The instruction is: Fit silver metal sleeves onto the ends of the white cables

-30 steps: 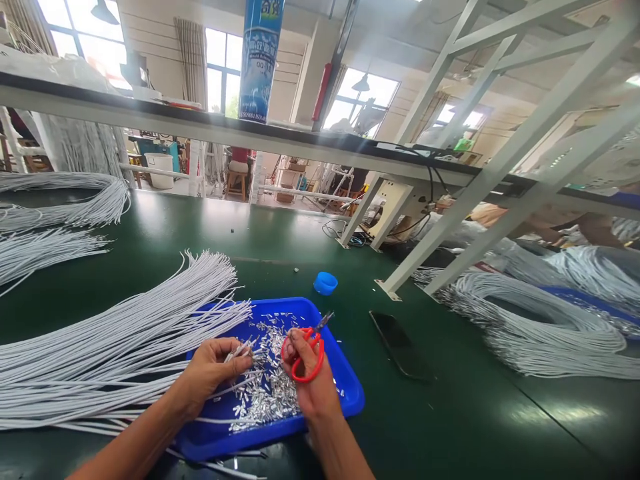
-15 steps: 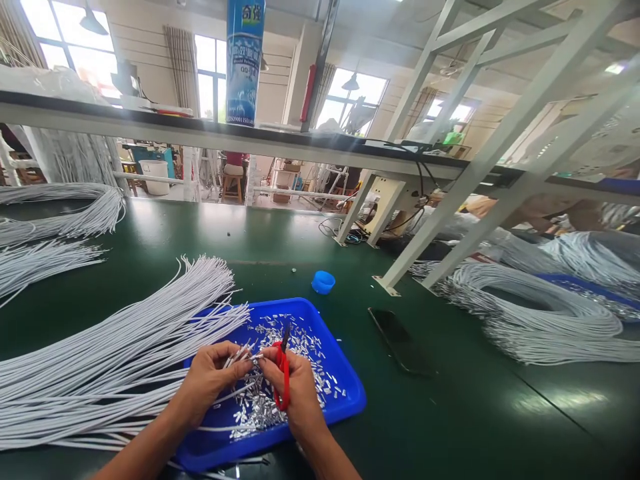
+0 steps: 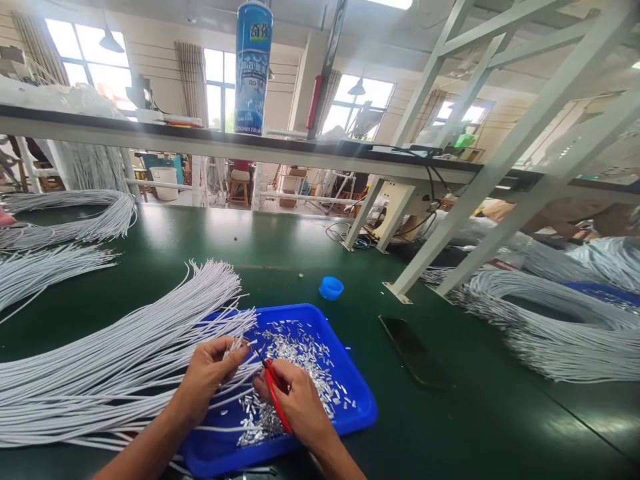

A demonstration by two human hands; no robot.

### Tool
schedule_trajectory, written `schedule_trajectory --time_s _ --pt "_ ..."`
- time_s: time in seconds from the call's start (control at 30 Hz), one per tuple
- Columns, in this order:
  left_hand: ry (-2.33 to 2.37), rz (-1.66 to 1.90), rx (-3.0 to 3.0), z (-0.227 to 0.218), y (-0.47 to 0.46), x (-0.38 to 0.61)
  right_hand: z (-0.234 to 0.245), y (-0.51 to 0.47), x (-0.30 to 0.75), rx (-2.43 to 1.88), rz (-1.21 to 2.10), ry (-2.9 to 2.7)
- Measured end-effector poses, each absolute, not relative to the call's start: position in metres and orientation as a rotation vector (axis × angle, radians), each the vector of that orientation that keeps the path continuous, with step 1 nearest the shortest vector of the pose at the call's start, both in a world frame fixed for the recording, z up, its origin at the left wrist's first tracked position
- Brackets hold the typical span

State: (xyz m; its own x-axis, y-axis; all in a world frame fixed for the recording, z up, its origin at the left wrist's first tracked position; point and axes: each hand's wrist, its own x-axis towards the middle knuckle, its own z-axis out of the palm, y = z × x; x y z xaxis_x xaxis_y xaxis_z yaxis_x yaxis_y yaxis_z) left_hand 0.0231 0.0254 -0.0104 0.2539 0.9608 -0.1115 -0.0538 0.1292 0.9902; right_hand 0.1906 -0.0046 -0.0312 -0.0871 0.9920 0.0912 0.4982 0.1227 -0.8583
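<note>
My left hand (image 3: pixel 213 373) is closed on the ends of several white wires (image 3: pixel 233 350), pinched between thumb and fingers over the blue tray. My right hand (image 3: pixel 300 400) grips a pair of red-handled scissors (image 3: pixel 278 399), with the dark tip pointing up and left toward those wire ends. I cannot tell whether the tip touches a wire. Under both hands lies the blue tray (image 3: pixel 367 408), with many small shiny metal pieces (image 3: pixel 295 350) scattered in it. A thick bundle of white wires (image 3: pixel 150 333) runs from the left across the tray's edge.
A blue cap (image 3: pixel 331 288) and a dark phone (image 3: pixel 415 353) lie on the green table beyond and right of the tray. Coiled wires (image 3: pixel 565 320) lie at right, beside slanted metal supports (image 3: pixel 450 220). A blue spray can (image 3: pixel 253 73) stands on the shelf.
My right hand has drawn slightly away from my left, and the scissors have swung from upright to tip toward the wire ends. The whole view has shifted a little.
</note>
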Motion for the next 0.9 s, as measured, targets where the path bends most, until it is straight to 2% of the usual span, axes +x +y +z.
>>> schedule_trajectory --time_s 0.43,0.67,0.83,0.9 --pt "1.258 1.209 1.654 -0.014 0.023 0.025 -0.037 -0.004 0.192 -1.456 0.841 -1.735" --pt "0.798 0.762 0.977 -0.009 0.025 0.019 -0.034 -0.005 0.186 -1.390 0.659 -1.848" --pt "0.851 0.797 0.938 -0.012 0.026 0.021 -0.030 0.002 0.200 -1.380 0.599 -1.885" --pt "0.903 0.808 0.964 -0.015 0.025 0.023 -0.029 0.005 0.205 -1.418 0.694 -1.770"
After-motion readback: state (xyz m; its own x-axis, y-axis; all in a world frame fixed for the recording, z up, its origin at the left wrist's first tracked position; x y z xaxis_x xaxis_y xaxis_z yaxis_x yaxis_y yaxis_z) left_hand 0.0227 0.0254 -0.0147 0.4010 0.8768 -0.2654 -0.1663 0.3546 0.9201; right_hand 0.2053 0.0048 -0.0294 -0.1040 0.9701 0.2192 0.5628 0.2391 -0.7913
